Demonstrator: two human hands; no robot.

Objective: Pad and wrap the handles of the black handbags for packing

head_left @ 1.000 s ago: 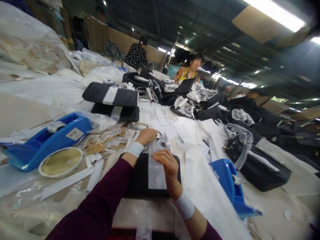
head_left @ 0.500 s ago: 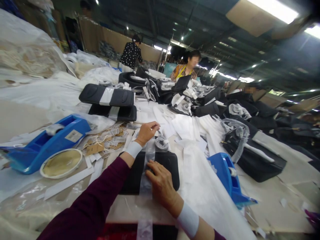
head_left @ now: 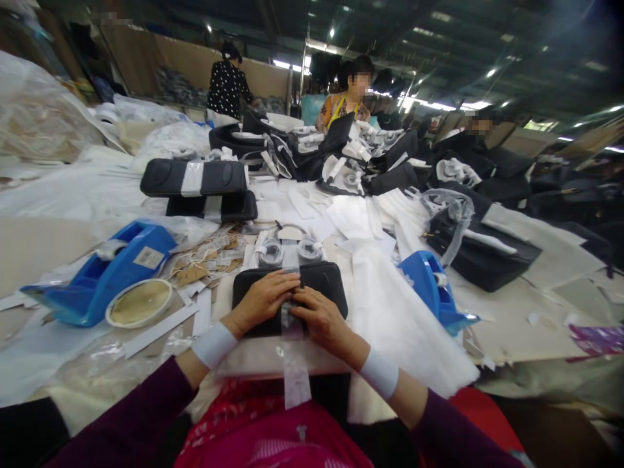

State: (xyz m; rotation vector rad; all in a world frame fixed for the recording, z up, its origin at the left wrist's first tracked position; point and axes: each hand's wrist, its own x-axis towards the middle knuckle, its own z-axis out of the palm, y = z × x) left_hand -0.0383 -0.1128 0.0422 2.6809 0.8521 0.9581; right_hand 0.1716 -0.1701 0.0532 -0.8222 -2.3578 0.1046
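A black padded case (head_left: 336, 286) lies at the table's front edge. A translucent strip (head_left: 296, 383) runs over its middle and hangs down past the edge. My left hand (head_left: 266, 299) rests flat on the case's left half, fingers extended toward the strip. From the right, my right hand (head_left: 324, 318) lies on the case with its fingers spread over the strip, fingertips close to the left ones. Behind the case are two wrapped coils, one at left (head_left: 270, 252) and one at right (head_left: 309, 249).
Blue tape dispensers stand at left (head_left: 104, 273) and right (head_left: 436, 292). A round tub (head_left: 139, 303) sits by the left one. Two stacked black cases (head_left: 219, 177) lie farther back. Black bags (head_left: 478, 260) and white sheets (head_left: 385, 312) cover the right. People stand behind.
My left hand has come down from above the coils onto the case, beside my right hand. Both coils now show. The view has shifted, showing more of my clothing.
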